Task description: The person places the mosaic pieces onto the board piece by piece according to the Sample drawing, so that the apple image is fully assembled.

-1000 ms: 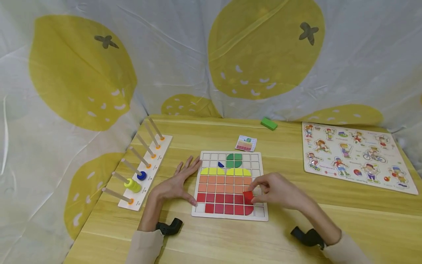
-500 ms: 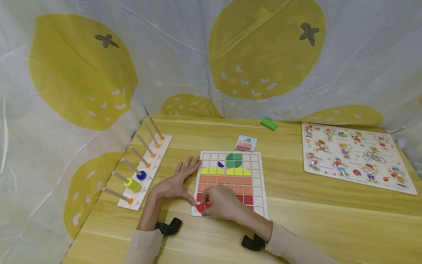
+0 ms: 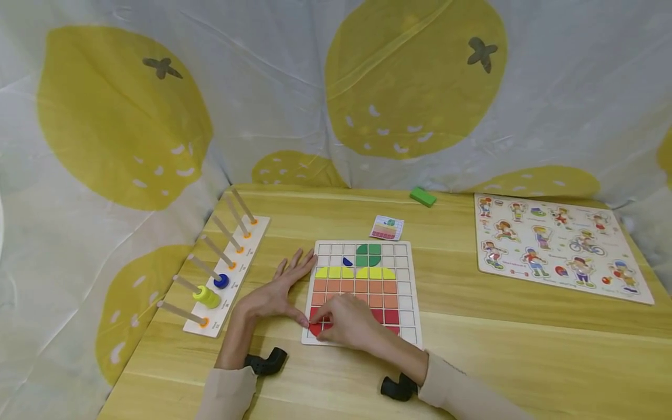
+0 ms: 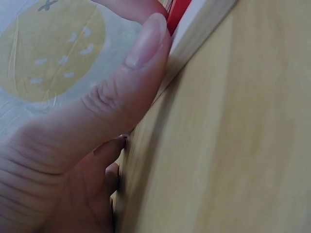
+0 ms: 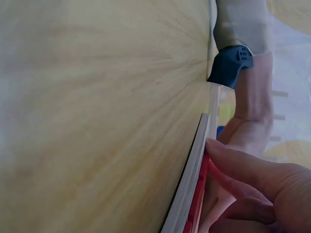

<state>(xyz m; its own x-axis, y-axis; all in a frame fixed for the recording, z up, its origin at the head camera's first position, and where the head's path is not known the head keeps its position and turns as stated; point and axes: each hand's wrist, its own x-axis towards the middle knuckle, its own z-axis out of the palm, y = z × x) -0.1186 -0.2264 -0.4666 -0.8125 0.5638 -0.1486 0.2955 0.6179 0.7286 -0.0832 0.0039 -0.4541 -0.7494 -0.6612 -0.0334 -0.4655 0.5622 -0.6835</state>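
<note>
A square white grid board [image 3: 405,302] lies on the table, with green, yellow, orange and red tiles in rows. My left hand [image 3: 273,294] rests at its left edge, fingers spread and thumb at the lower left corner. In the left wrist view that thumb [image 4: 146,43] touches the board's side. My right hand [image 3: 349,321] pinches a red tile with a rounded edge [image 3: 314,329] at the lower left corner cell, and covers part of the red rows. The right wrist view has the right thumb [image 5: 243,162] against the red tiles at the board's edge.
A small picture card [image 3: 387,228] lies behind the board, and a green block [image 3: 422,196] farther back. To the left stands a pegboard [image 3: 257,233] with yellow and blue rings. A figure puzzle board [image 3: 551,280] lies at the right.
My right hand has carried the red tile from the board's right side to the lower left corner cell, which was bare before. The left hand stays at the left edge.
</note>
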